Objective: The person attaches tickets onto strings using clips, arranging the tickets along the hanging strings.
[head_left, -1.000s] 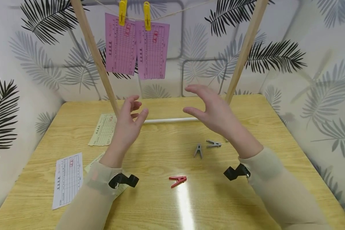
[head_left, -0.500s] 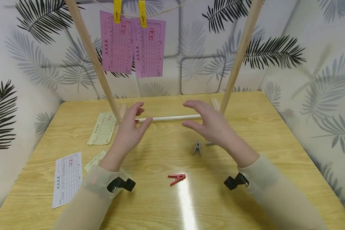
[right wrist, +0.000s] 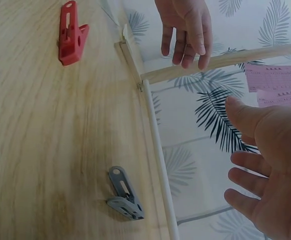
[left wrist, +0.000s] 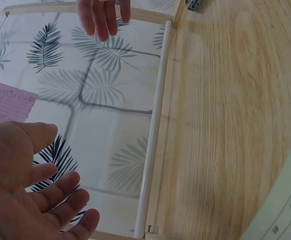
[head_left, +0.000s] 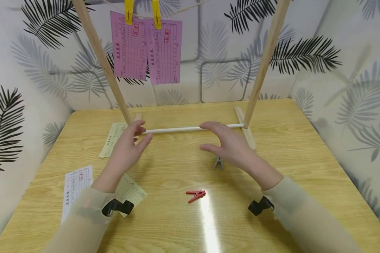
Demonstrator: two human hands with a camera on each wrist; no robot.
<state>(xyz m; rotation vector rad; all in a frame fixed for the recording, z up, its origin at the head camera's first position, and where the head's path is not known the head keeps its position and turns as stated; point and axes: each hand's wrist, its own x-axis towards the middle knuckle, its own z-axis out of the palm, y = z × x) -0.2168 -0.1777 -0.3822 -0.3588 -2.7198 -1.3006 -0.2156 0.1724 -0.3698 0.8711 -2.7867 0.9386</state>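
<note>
From the head view we see both hands held over the middle of the wooden tabletop (head_left: 304, 158), empty and relaxed. Our left hand (head_left: 126, 149) sits left of centre with its fingers loosely spread, holding nothing, its fingertips close to the left end of the white rod (head_left: 193, 128) that runs across the frame's base. Our right hand (head_left: 229, 144) sits right of centre, also spread and holding nothing, its fingers reaching toward the same rod. Just below it a grey clothespin (head_left: 218, 162) peeks out, and lower in the frame a red clothespin (head_left: 195, 195) lies on the wood. At the upper left two pink sheets (head_left: 145, 45) hang from yellow clothespins (head_left: 156, 10) between the slanted wooden posts (head_left: 102, 59). At the left of the picture lie a pale yellow slip (head_left: 112, 140) and a white slip (head_left: 76, 186).

In the left wrist view our left hand fills the lower left corner, palm bare and fingers loosely extended. The rod (left wrist: 152, 135) runs up the middle, and the right hand's fingers (left wrist: 100, 17) hang at the top.

In the right wrist view our right hand (right wrist: 270, 175) fills the lower right, spread and empty. The rod (right wrist: 158, 165) lies just beside the grey clothespin (right wrist: 124, 195); the red clothespin (right wrist: 71, 34) rests at the upper left, and the left hand (right wrist: 185, 27) hovers at the top.
</note>
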